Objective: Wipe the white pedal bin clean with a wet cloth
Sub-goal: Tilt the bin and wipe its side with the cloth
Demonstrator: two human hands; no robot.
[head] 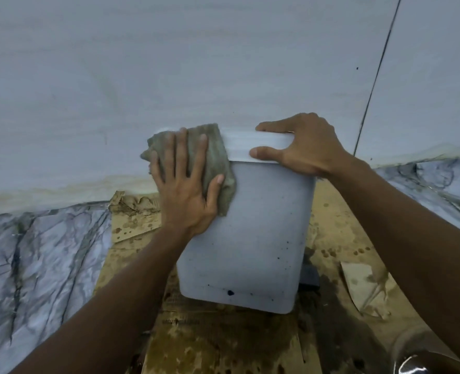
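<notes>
The white pedal bin (253,238) stands on wet cardboard, its lid closed and its front speckled with dark spots. A grey-green cloth (218,157) lies over the bin's upper left corner. My left hand (188,182) presses flat on the cloth with fingers spread, holding it against the bin's side. My right hand (301,147) grips the lid's right end, thumb on the front edge and fingers over the top. The black pedal (308,276) shows at the bin's lower right.
Stained, wet cardboard (223,338) covers the floor under the bin. Grey marble-pattern floor (34,265) lies on both sides. A pale wall (196,63) rises directly behind the bin. A clear plastic container (418,357) sits at the lower right.
</notes>
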